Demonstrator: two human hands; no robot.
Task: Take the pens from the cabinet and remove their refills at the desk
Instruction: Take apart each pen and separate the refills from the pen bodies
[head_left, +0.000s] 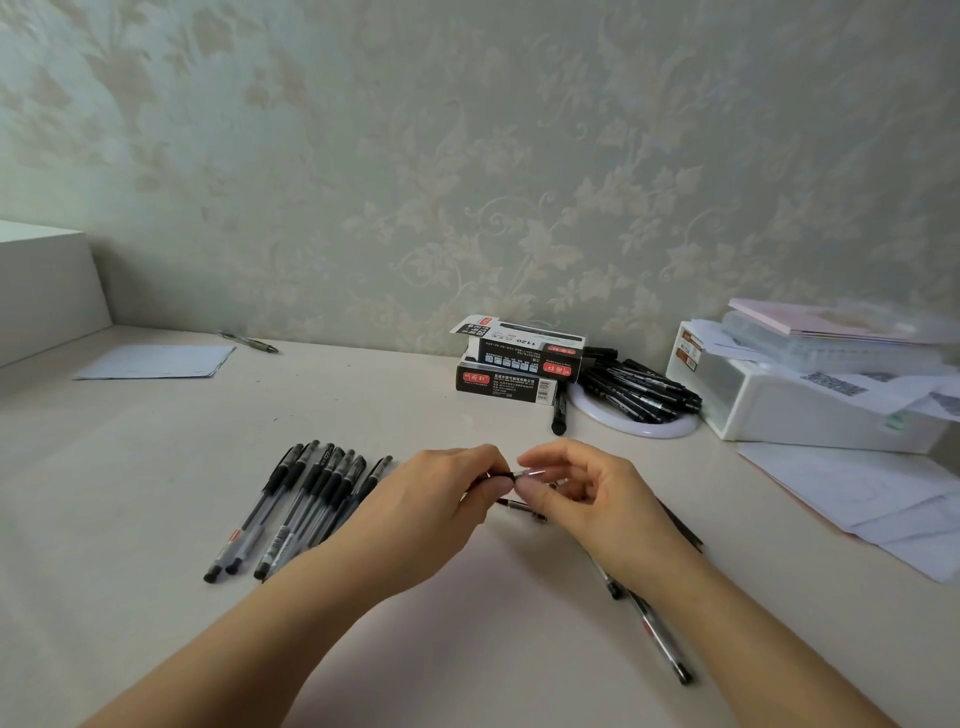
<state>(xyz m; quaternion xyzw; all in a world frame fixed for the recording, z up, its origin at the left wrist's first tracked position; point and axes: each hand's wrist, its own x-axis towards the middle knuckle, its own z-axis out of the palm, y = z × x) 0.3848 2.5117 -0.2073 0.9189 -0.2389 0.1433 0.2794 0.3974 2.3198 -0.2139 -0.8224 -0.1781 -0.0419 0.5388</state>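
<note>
I see the pen (506, 475) pinched between both hands above the desk (156, 441) — left hand (447, 499) grips the barrel, right hand (571, 486) pinches the metal tip. It looks light, stiff and slick — best held near the tip.

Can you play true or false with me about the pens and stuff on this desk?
1. Both hands hold one pen between them. True: the left hand and the right hand pinch the same pen.
2. A row of pens lies to the left of the hands. True.
3. The two pen boxes sit side by side. False: one is stacked on the other.
4. The black pens by the wall stand in a cup. False: they lie in a heap on a white ring.
5. A sheet of paper lies at the far left. True.
</note>
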